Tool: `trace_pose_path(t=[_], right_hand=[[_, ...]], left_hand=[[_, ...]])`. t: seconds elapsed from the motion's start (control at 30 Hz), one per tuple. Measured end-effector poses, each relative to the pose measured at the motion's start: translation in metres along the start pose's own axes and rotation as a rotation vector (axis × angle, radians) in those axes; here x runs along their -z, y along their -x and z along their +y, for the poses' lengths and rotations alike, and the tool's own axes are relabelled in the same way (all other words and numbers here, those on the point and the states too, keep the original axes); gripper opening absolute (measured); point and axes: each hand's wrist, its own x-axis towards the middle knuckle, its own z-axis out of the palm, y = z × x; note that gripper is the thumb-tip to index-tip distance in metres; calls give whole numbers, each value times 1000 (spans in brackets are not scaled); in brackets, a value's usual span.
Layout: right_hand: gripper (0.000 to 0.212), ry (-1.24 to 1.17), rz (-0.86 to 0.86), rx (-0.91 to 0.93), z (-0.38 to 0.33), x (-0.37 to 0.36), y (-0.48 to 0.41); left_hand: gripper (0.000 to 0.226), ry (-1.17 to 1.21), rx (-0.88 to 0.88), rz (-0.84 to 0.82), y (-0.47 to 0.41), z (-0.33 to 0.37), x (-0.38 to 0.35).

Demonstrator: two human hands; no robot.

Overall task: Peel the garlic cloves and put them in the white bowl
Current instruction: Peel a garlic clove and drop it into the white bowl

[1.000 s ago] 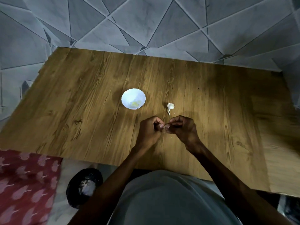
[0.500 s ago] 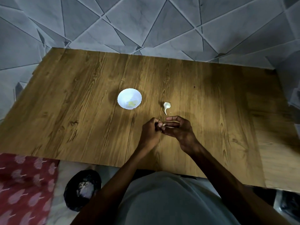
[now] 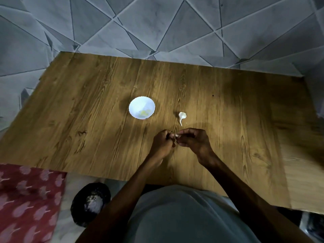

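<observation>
We judged task midway. Left hand (image 3: 162, 144) and right hand (image 3: 194, 141) met above table (image 3: 87, 120), each grip pinched on small pale clove (image 3: 177, 135). White bowl (image 3: 142, 104) held a few yellowish peeled pieces (image 3: 144, 112). Garlic piece (image 3: 182, 116) lay near bowl, apart, apparently unpeeled.

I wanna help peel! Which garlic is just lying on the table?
The white stemmed garlic piece beside the white bowl. Left hand and right hand pinch another clove; yellowish bits lie inside the bowl.

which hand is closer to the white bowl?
Left. The left hand is a short way right of the white bowl; the right hand lies farther right, beyond the left.
</observation>
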Motion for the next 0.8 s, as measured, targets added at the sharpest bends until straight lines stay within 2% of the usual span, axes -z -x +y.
trace_pose_path(t=[0.13,0.27,0.4,0.53,0.6,0.7,0.8], right_hand=[[12,72,19,11,-1,-1,-6],[11,91,18,22,-1,2,-8],[10,94,-23,29,-2,6,-8],[13,154,-37,14,2,9,-11],[14,179,-23,17,3,8,-13],[13,215,1,18,3,5,-15],[12,256,-7,61,4,4,-16]], left_hand=[[22,141,88,-55,-5,-3,2],[21,104,119,-14,-7,-5,4],[14,11,47,22,-13,-13,7],[16,-147,-90,-63,-17,-19,10],[16,-97,-96,-85,-18,-20,11],[13,118,-27,-149,-17,-18,12],[7,174,6,-123,-18,-16,12]])
